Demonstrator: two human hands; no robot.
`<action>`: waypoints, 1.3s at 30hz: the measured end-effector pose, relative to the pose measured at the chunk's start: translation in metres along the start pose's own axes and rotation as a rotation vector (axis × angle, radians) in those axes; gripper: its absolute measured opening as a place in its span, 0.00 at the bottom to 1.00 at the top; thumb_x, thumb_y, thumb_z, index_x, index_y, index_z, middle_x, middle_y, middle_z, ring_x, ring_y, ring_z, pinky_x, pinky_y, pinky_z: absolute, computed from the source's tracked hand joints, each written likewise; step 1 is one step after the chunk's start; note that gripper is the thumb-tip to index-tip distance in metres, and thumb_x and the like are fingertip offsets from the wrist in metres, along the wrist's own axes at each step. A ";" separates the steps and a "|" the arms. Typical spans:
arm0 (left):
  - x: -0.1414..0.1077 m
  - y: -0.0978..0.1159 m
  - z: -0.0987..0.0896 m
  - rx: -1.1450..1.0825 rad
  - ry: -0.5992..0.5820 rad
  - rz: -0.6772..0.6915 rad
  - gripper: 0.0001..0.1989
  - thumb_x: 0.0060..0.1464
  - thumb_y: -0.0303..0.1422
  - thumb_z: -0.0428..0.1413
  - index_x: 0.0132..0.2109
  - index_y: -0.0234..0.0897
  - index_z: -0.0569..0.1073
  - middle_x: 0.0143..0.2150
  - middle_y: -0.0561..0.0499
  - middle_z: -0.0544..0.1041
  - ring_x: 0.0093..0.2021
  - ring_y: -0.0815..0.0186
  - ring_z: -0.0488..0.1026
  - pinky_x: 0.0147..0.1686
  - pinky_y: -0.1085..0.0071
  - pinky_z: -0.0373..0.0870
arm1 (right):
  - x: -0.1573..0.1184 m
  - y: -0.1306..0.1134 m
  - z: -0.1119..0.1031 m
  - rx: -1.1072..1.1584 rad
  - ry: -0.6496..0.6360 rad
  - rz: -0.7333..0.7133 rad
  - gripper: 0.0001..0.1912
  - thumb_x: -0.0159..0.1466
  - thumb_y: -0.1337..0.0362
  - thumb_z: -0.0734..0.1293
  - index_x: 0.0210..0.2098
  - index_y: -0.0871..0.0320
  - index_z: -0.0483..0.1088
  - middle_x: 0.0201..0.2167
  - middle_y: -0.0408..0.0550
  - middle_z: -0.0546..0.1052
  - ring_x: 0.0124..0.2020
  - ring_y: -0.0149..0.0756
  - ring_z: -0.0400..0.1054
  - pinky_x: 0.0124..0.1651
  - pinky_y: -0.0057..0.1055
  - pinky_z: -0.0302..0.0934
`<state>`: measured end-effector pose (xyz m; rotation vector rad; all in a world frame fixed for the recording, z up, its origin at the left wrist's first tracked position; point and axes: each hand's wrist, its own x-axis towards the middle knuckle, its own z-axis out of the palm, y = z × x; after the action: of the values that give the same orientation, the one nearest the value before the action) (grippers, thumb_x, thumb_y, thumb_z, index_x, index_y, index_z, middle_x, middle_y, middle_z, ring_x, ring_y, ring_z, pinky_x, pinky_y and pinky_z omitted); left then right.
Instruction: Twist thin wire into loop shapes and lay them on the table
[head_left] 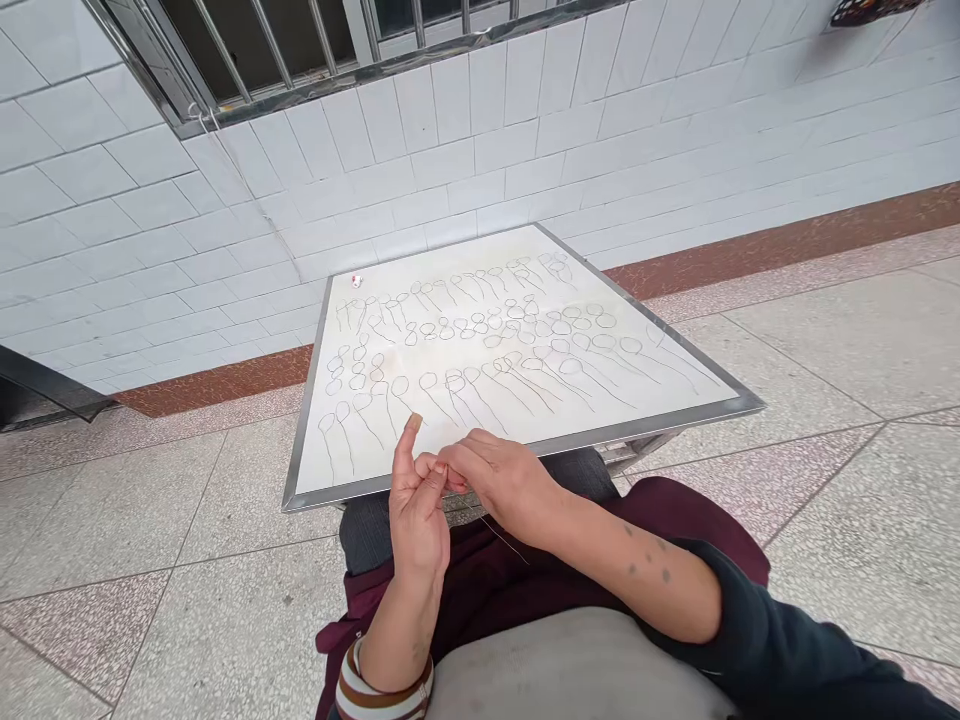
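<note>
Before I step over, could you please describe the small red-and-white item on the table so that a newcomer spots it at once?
Find the grey-edged white table by the tiled wall, then go to its far left corner. Just inside it sits the red-and-white item, a small compact lump, while its neighbours are thin dark loops.

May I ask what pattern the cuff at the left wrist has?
The cuff has brown and white stripes, best seen in the head view.
</note>
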<state>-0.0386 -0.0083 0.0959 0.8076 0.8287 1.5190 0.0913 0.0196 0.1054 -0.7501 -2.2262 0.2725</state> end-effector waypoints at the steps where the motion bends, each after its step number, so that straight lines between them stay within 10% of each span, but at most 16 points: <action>1: 0.000 0.001 -0.001 0.005 0.003 0.004 0.30 0.58 0.29 0.56 0.66 0.43 0.59 0.25 0.58 0.65 0.29 0.72 0.65 0.37 0.74 0.64 | 0.000 0.000 0.001 -0.005 0.003 -0.007 0.10 0.65 0.77 0.57 0.35 0.57 0.63 0.27 0.44 0.70 0.30 0.33 0.58 0.31 0.28 0.57; 5: 0.000 0.001 -0.004 0.054 -0.003 0.015 0.28 0.59 0.30 0.55 0.65 0.43 0.61 0.27 0.56 0.67 0.30 0.70 0.67 0.36 0.73 0.64 | 0.000 0.001 0.002 -0.061 0.045 0.072 0.09 0.67 0.74 0.59 0.45 0.59 0.64 0.29 0.46 0.71 0.32 0.34 0.60 0.29 0.27 0.56; 16: -0.003 -0.001 -0.004 0.044 0.017 0.050 0.28 0.59 0.32 0.56 0.65 0.44 0.62 0.27 0.56 0.69 0.30 0.70 0.67 0.38 0.72 0.65 | 0.003 0.000 0.000 -0.035 0.111 0.021 0.14 0.68 0.74 0.57 0.29 0.58 0.66 0.26 0.46 0.69 0.29 0.34 0.55 0.34 0.30 0.56; 39: -0.004 0.009 -0.005 -0.031 0.074 -0.023 0.26 0.57 0.30 0.58 0.62 0.43 0.66 0.37 0.50 0.79 0.34 0.70 0.73 0.42 0.70 0.69 | -0.002 0.002 -0.018 0.772 -0.124 0.711 0.08 0.66 0.59 0.62 0.32 0.56 0.65 0.20 0.36 0.65 0.20 0.26 0.58 0.23 0.23 0.55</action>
<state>-0.0469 -0.0133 0.1010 0.7203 0.8638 1.5455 0.1066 0.0190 0.1162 -1.0461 -1.6490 1.4499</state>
